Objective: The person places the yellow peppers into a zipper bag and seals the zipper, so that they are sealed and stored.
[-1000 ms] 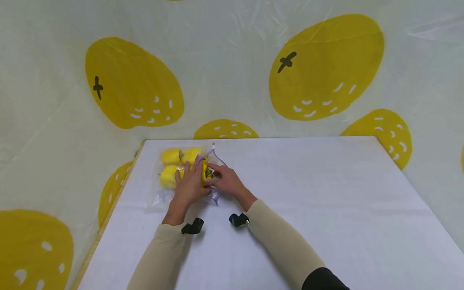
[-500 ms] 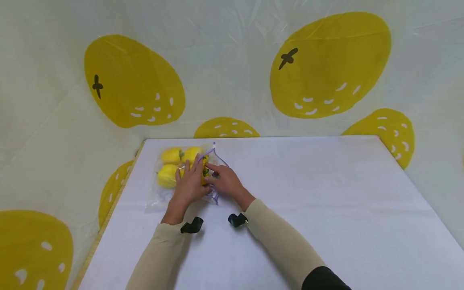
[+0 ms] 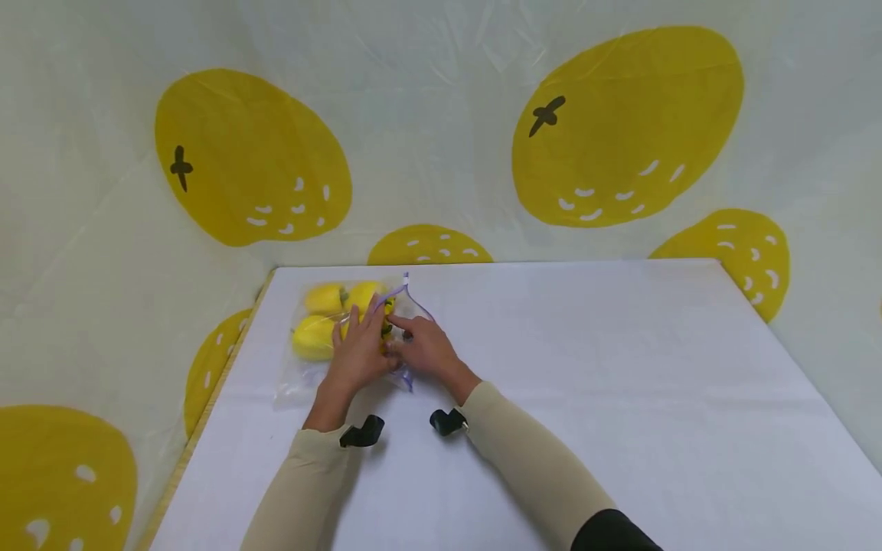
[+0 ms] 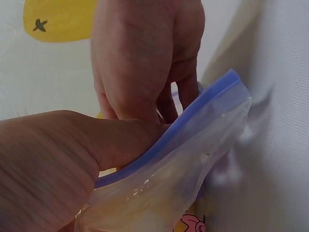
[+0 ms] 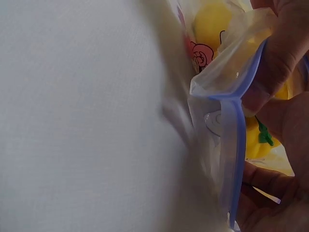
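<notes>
A clear zip bag (image 3: 296,380) with a purple-blue zip edge lies at the table's far left, holding several yellow bell peppers (image 3: 314,338). My left hand (image 3: 356,350) spreads its fingers over the bag. In the left wrist view the thumb (image 4: 113,137) laps over the zip edge (image 4: 181,121), gripping the bag's mouth. My right hand (image 3: 429,348) reaches into that mouth from the right, fingers around a yellow bell pepper (image 5: 253,145) with a green stem. Its fingertips are partly hidden by the bag and the left hand.
The white-covered table (image 3: 586,398) extends to the right of the bag. Its left edge (image 3: 200,413) is near the bag, and a pale curtain (image 3: 427,138) printed with yellow fruit hangs behind. Dark wrist cameras (image 3: 363,431) sit on both sleeves.
The right hand has moved slightly left, further into the bag's mouth, with the pepper going deeper. The near-left pepper has shifted left inside the bag. The left hand stays nearly in place.
</notes>
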A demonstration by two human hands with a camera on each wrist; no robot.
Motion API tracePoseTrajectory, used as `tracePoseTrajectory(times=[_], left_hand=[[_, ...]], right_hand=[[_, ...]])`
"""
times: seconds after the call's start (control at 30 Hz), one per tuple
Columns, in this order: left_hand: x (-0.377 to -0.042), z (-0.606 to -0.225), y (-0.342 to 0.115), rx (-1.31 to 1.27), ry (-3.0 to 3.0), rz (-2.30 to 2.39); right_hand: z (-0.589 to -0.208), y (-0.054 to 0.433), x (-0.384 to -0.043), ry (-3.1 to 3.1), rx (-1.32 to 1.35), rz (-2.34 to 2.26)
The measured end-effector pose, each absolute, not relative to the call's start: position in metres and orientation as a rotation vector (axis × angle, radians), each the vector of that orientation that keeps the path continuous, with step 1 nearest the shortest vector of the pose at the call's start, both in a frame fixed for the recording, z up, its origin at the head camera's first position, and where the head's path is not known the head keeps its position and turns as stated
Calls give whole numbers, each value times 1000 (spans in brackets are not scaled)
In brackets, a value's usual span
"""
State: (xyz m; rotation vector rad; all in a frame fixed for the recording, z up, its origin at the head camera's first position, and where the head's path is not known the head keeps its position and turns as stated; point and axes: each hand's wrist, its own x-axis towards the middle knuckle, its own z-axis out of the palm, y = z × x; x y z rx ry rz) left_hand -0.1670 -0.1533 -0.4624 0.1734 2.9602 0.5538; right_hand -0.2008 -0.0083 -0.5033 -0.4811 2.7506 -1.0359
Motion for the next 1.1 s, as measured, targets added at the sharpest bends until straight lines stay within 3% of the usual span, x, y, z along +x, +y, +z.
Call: tracePoseTrajectory(times=[0.27, 0.43, 0.77, 1.1], left_hand=[[-169, -461, -151, 218, 2981, 514], [-171, -459, -150, 229, 3010, 465], [-174, -448, -148, 304, 3012, 527], [-240, -418, -165, 376, 2893, 769]], right_hand=[[-499, -16, -205, 2810, -526, -921], [-492, -16, -207, 2771, -522, -1126], [-476, 13, -231, 2811, -59, -1651], [-474, 8, -251, 2628, 24, -1635]])
